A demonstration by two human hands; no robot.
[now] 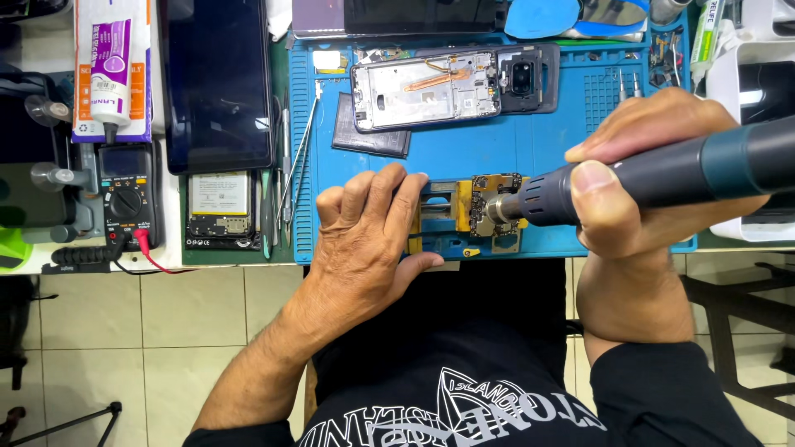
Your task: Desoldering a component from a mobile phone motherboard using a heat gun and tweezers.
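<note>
My right hand (642,170) grips a dark hot-air gun handle (662,174), its metal nozzle pointing left at a small phone circuit board (490,192). The board sits clamped in a yellow board holder (460,203) on the blue work mat (464,149). My left hand (368,236) rests on the left end of the holder, fingers curled over it near the mat's front edge. Farther back on the mat lies an opened phone frame (431,89) with its camera section to the right.
A dark battery (371,132) lies left of the frame. Tweezers and thin tools (286,165) lie along the mat's left side, beside a phone (217,83), a battery-backed phone (220,209), a multimeter (124,194) and a glue tube (109,66). A white machine (745,74) stands at right.
</note>
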